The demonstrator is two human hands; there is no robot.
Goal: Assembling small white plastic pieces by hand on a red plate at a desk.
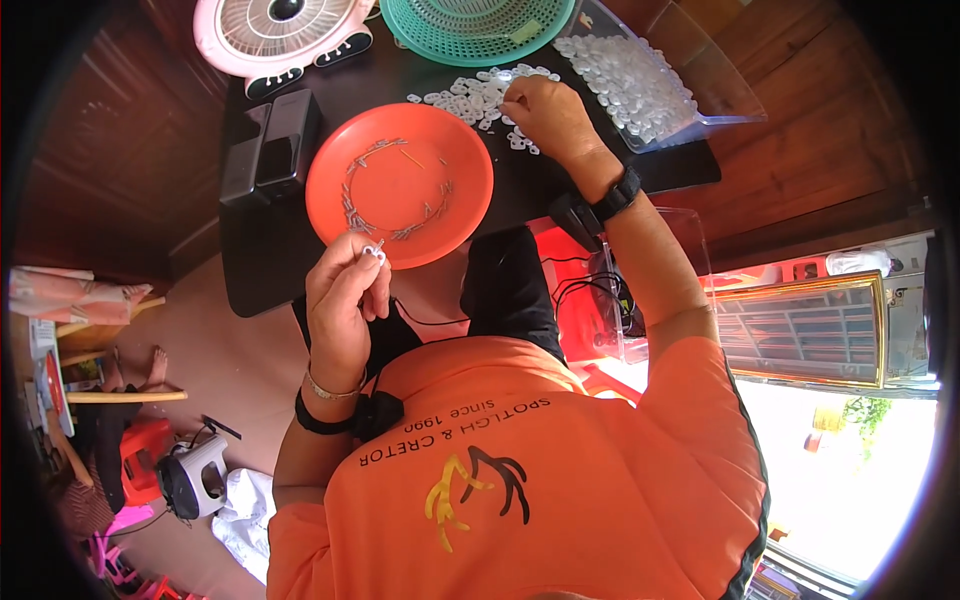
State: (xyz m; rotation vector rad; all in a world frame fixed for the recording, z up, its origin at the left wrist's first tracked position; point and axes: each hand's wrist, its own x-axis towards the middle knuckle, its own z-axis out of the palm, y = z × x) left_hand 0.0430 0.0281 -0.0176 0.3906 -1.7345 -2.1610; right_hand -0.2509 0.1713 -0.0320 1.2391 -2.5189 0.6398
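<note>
My left hand is closed in a pinch just off the near rim of an orange-red bowl. Between its thumb and fingers sits a small white plastic piece, with what looks like a thin metal pin standing out of it. Many short metal pins lie in a ring on the bowl's floor. Beyond the bowl, my right hand bends down at the edge of a loose pile of white plastic pieces. Its fingertips are drawn together, and whatever they hold is hidden.
A clear bin full of white pieces stands at the far right. A green basket and a pink fan line the back. Two dark grey box-shaped devices are left of the bowl. Another person's foot shows at left.
</note>
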